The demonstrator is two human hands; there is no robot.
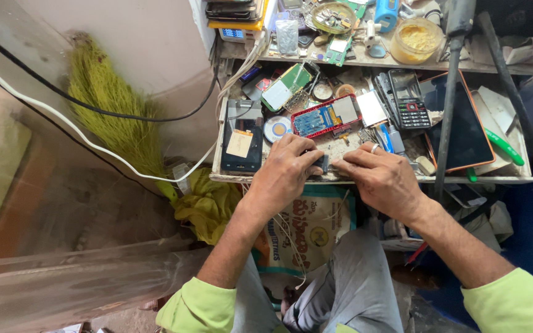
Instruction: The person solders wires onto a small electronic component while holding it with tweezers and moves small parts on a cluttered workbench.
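Both the left hand (286,168) and right hand (377,176) pinch a small dark part (322,163) with curled fingers; crowded clutter beyond could swallow it if it slips.

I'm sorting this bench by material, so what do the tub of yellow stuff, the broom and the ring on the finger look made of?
Tub: translucent plastic, probably; the yellow contents show through the wall. Broom: dried grass or plant fibre, matte green-yellow strands. Ring on the right hand: metal, likely; silvery shine.
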